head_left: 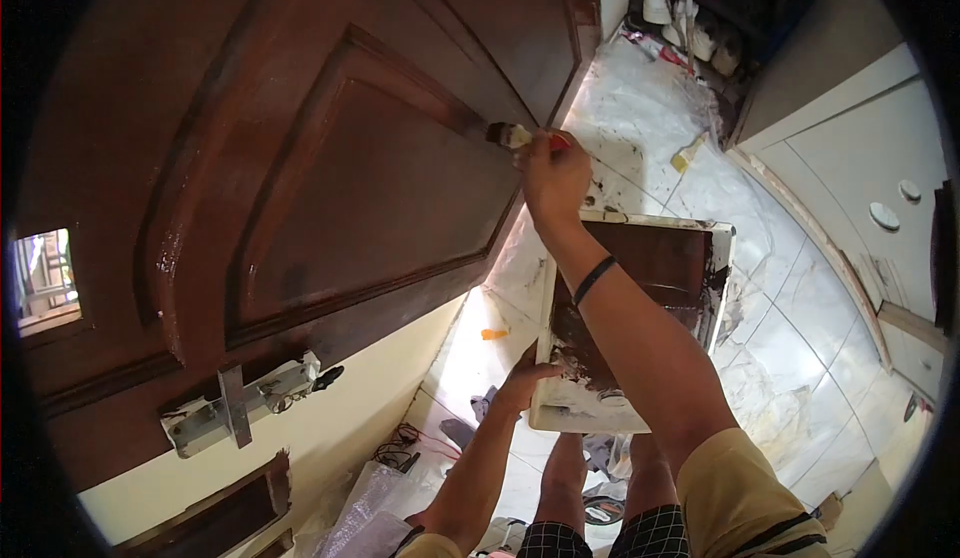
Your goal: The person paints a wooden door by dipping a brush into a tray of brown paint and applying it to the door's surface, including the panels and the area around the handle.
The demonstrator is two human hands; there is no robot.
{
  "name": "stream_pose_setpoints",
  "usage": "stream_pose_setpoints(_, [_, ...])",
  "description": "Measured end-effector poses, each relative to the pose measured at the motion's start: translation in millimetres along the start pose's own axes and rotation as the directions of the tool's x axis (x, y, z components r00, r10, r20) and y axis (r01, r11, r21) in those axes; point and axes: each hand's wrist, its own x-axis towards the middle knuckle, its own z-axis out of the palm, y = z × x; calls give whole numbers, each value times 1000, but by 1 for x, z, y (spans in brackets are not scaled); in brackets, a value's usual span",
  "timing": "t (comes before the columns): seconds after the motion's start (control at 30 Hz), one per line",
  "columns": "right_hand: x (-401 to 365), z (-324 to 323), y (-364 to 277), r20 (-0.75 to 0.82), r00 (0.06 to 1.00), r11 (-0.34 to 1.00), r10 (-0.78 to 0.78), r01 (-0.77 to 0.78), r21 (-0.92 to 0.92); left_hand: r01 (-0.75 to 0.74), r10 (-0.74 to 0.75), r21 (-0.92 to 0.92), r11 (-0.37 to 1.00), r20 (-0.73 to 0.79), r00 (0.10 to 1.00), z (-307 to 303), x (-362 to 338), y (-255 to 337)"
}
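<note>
My right hand (556, 180) grips the red handle of a paintbrush (512, 136). Its dark, wet-looking bristles are against or very close to the brown panelled door (390, 188), near a raised moulding. In my left hand (524, 378) is the near left corner of a white paint tray (545, 416), thumb over the rim and fingers hidden beneath. Dark brown paint (580, 328) coats the tray's inside, with smears on its edges. My right forearm crosses above the tray and hides part of it.
A metal lock plate (240, 408) juts from the door's edge. Plastic sheeting (760, 408) covers parts of the tiled floor. Another brush (688, 154) lies on the floor ahead. White cabinets (850, 178) stand at right, a shoe rack (700, 28) at the back. Cables (400, 448) lie lower left.
</note>
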Motion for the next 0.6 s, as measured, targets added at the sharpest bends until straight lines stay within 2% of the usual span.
stream_pose_setpoints(0.07, [-11,9,-31,6,995,985,-98,98,-142,-13,13,28,1000,-3,1000,5,3,1])
stream_pose_setpoints(0.13, [-18,11,-48,108,993,993,-42,30,117,-20,20,23,1000,12,1000,0,5,-4])
stream_pose_setpoints(0.2, [-21,8,-64,220,975,936,-20,-59,348,-23,24,-22,1000,55,998,-15,14,-14])
stream_pose_setpoints(0.3, [-12,-54,-79,293,954,836,-64,-109,538,31,-29,19,999,-106,994,-6,9,-1])
stream_pose_setpoints(0.33, [-8,-88,-84,312,945,932,-103,-18,363,-37,37,8,999,-136,990,3,7,6])
stream_pose_setpoints(0.37, [-8,-117,-88,296,942,951,-156,62,303,-19,23,26,999,-145,989,-11,13,-2])
stream_pose_setpoints(0.4, [-6,-151,-83,339,917,977,-212,187,105,-54,54,3,999,-133,990,-14,17,-5])
stream_pose_setpoints(0.47, [-25,-196,-75,357,920,987,-161,148,63,-99,104,39,994,-148,983,-18,22,-6])
stream_pose_setpoints(0.5, [-35,-219,-72,405,910,973,-82,161,-165,-92,92,9,996,-115,989,-20,25,-7])
stream_pose_setpoints(0.53, [-42,-233,-60,478,859,879,-185,362,-310,-85,84,-17,996,-82,993,-19,28,-5])
stream_pose_setpoints(0.6, [-53,-246,-59,654,740,721,-157,538,-436,-89,87,-20,996,-88,992,-17,31,-6])
